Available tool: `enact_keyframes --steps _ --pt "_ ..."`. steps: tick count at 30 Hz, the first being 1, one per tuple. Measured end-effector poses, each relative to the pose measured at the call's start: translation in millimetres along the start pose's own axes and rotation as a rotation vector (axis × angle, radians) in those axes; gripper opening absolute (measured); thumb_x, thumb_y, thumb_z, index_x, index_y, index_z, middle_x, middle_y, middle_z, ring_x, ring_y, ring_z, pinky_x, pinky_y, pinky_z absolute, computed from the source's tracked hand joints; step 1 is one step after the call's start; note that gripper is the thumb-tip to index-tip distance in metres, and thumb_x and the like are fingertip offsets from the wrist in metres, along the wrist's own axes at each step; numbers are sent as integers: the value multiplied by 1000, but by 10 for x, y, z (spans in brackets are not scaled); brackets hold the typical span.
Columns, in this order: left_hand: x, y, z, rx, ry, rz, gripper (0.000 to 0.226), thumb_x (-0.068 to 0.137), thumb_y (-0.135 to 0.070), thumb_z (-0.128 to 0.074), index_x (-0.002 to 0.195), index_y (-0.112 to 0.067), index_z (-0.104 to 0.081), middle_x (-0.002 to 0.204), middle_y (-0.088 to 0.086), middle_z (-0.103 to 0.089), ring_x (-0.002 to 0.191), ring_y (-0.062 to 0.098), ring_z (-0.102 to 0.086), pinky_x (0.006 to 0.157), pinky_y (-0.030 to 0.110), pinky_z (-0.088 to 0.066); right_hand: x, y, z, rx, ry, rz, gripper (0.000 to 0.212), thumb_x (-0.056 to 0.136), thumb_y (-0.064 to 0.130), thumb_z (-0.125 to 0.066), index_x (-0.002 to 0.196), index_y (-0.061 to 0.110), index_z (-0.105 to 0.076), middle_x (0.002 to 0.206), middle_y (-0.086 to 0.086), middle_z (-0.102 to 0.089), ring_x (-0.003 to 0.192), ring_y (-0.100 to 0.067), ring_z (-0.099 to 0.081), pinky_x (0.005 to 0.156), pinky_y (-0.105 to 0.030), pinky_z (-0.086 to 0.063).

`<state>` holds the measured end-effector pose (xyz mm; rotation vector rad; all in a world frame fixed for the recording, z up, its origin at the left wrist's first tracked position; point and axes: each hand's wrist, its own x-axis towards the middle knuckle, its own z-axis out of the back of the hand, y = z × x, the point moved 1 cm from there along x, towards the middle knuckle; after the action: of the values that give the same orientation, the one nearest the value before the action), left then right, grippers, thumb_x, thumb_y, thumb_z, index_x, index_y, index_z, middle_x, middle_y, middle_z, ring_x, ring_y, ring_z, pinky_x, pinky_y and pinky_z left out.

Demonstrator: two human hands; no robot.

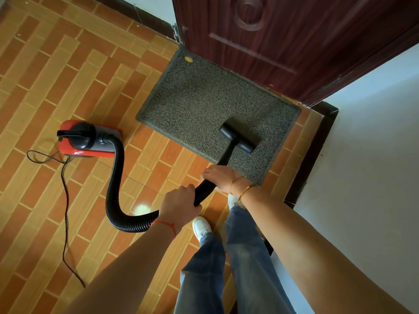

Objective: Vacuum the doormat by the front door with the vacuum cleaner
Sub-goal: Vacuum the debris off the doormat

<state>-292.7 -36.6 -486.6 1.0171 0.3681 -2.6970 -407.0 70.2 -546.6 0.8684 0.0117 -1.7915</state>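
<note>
A dark grey doormat [199,98] lies on the tiled floor in front of the brown front door [283,37]. The vacuum's black floor nozzle [240,138] rests on the mat's near right part. Its black wand [226,155] runs back to my hands. My right hand [223,177] is closed over the wand's upper part. Lower down, my left hand [179,207] grips the same tube where the ribbed hose [115,177] begins. The hose loops left to the red and black vacuum body [88,139] on the floor.
A thin black power cord [65,200] trails from the vacuum body down the floor at left. A white wall [362,155] with dark skirting stands close on the right. My legs and white shoes [201,227] are below the hands. A small yellow spot [188,59] sits on the mat's far corner.
</note>
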Motion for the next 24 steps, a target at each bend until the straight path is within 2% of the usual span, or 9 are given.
enact_keyframes --steps 2,7,10,13,17,21,24 --pt "133 -125 52 -9 -12 0 29 88 -33 -52 110 -14 -53 70 -5 -47 59 16 -50 47 23 -34 -18 -199 43 -9 -5 0 33 90 4 -54 122 11 -47 125 -2 -53 123 -20 -45 94 -31 -42" --pt "513 -450 223 -25 -24 -6 30 89 -33 -52 110 -12 -54 75 -1 -52 63 19 -52 53 28 -39 -48 -725 171 -10 -7 -2 33 88 3 -56 119 12 -49 123 -1 -55 122 -19 -46 99 -33 -44" --pt "764 -646 362 -45 -44 -5 30 89 -33 -53 108 -11 -54 79 1 -54 66 21 -54 55 29 -39 -48 -1058 276 -23 -26 -1 30 89 2 -54 117 13 -50 120 0 -56 119 -18 -47 97 -29 -42" --pt "1039 -824 527 -72 -67 3 29 88 -33 -55 107 -10 -53 79 0 -50 67 22 -53 56 29 -39 -32 -1393 397 -42 -39 -22 30 88 2 -56 114 14 -50 118 1 -57 117 -18 -48 98 -30 -42" --pt "1386 -1020 709 -102 -88 26 27 87 -30 -56 105 -10 -54 77 0 -49 65 22 -53 55 30 -41 -5 -1760 557 -51 -77 -104 34 88 4 -58 118 16 -51 122 1 -56 121 -19 -45 99 -33 -44" --pt "1659 -1174 885 -106 -98 29 24 87 -27 -55 105 -11 -55 73 -2 -48 62 21 -50 53 29 -40 7 -2013 662 -5 -83 -237 40 85 0 -60 120 14 -50 124 -4 -52 123 -24 -45 93 -42 -50" --pt "1763 -1247 967 -107 -99 21 24 88 -27 -56 105 -10 -55 72 -2 -48 63 20 -53 53 29 -43 9 -2157 735 17 -81 -248 41 84 -2 -60 120 14 -51 123 -4 -53 121 -24 -47 92 -41 -51"
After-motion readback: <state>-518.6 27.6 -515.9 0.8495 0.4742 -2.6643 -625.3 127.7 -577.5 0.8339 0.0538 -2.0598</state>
